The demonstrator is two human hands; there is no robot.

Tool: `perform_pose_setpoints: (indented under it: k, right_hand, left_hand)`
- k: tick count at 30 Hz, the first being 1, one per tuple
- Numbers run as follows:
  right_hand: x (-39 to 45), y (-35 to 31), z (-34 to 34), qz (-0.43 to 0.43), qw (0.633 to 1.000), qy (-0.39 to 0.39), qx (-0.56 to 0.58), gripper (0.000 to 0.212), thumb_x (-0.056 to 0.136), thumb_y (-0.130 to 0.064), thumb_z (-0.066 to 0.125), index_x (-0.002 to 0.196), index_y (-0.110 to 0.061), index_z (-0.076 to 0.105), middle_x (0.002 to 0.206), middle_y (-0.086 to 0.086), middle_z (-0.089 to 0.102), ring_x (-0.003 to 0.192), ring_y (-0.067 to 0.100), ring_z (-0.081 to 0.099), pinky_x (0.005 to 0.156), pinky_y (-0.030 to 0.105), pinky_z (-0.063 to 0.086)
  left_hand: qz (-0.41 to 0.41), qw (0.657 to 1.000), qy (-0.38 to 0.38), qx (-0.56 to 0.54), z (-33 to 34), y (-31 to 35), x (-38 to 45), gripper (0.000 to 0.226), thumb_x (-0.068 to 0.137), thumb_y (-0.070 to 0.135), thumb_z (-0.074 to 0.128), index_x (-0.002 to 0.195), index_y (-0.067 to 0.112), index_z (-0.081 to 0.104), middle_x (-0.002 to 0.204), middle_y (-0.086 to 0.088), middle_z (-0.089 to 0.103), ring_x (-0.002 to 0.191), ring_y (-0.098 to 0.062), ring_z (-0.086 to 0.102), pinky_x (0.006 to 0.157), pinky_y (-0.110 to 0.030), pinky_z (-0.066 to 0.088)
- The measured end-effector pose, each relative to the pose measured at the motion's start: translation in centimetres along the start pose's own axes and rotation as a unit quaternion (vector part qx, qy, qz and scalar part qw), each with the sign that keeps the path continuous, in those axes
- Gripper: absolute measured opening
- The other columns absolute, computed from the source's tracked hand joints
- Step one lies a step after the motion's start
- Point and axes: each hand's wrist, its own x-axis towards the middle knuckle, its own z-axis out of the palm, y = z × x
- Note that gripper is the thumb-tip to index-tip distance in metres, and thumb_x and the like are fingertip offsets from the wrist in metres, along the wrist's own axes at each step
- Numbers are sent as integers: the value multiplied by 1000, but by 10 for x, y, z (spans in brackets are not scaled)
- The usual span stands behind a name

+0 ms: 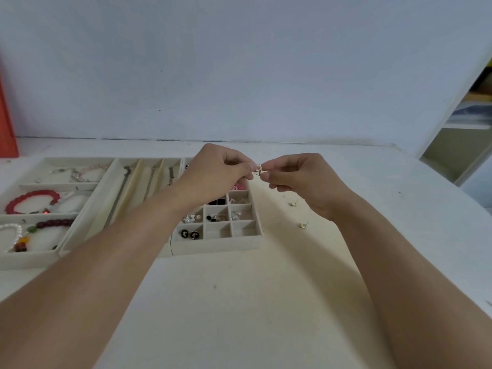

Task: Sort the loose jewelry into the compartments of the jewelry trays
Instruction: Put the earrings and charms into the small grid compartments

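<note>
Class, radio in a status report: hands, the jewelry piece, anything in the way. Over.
Left hand and right hand both pinch a small sparkly ring, above the grid tray. Two loose studs on table. Nothing in the way.

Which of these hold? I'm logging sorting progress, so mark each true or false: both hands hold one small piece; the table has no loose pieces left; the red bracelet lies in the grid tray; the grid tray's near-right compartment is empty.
1. True: the left hand and right hand pinch a small ring.
2. False: two small earrings lie on the table.
3. False: the red bracelet lies in the leftmost tray.
4. True: the near-right compartment of the grid tray looks empty.
</note>
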Motion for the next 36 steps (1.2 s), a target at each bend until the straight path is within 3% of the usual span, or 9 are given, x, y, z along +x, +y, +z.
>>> perform_pose_setpoints:
  k: [5,10,18,20,23,28,31,34,36]
  right_hand:
    - [-1,-2,-1,5,1000,-13,19,15,83,-9,81,97,-14,80,88,6,75,78,15,68,72,19,55]
    - [-2,-2,1,1,1000,-9,11,20,79,-28,85,95,-17,83,91,2,78,75,10,67,71,18,53]
    - [-1,0,10,-5,999,35,19,14,80,-21,85,91,-13,81,89,6,78,75,12,69,70,18,54]
    - [-2,-2,10,-14,999,38,6,13,80,-22,85,90,-14,81,91,8,78,76,13,68,71,19,55]
    - [-5,-5,12,-29,999,30,-22,12,82,-24,84,88,-14,81,93,9,78,78,15,69,74,22,56]
    - [-13,-12,26,-76,992,-22,-100,6,84,-24,82,83,-19,80,75,-5,76,66,3,66,60,12,48]
    - [-20,-13,39,-119,971,-56,-198,3,84,-19,82,83,-21,80,74,-8,75,62,1,64,60,12,46]
    - [-27,-16,55,-162,921,-119,-334,9,87,-16,78,89,-24,81,78,-11,75,68,8,63,63,15,46]
    - [-31,-21,64,-185,886,-153,-398,12,89,-13,74,93,-22,81,83,-16,74,72,1,61,67,12,44]
  left_hand:
    - [3,1000,-2,0,1,0,0,10,93,19,70,90,17,80,81,2,78,70,-7,71,82,-25,58]
    - [16,1000,-9,13,-1,-2,0,13,93,22,70,86,23,81,85,7,78,70,-3,71,82,-25,58]
    - [9,999,-47,21,-9,0,2,13,94,26,70,87,27,82,82,5,78,76,-6,73,81,-24,58]
    - [2,998,-54,20,-15,2,2,9,91,26,73,90,23,82,83,4,78,77,-6,73,74,-19,56]
    - [-6,1000,-27,12,-28,4,4,8,89,25,76,91,20,81,83,3,78,73,-4,71,63,-11,50]
    - [-3,999,16,-32,-53,5,8,9,89,22,75,95,16,80,87,-1,79,76,-10,71,70,-18,55]
    - [-2,999,23,-45,-59,5,9,11,89,22,76,97,15,80,88,-1,79,76,-10,71,74,-21,57]
    - [-7,999,17,-45,-61,4,8,11,89,21,76,98,14,79,88,-1,79,78,-12,72,74,-22,57]
    - [-10,999,10,-42,-60,5,7,11,90,20,75,98,15,79,89,0,79,80,-13,73,76,-22,58]
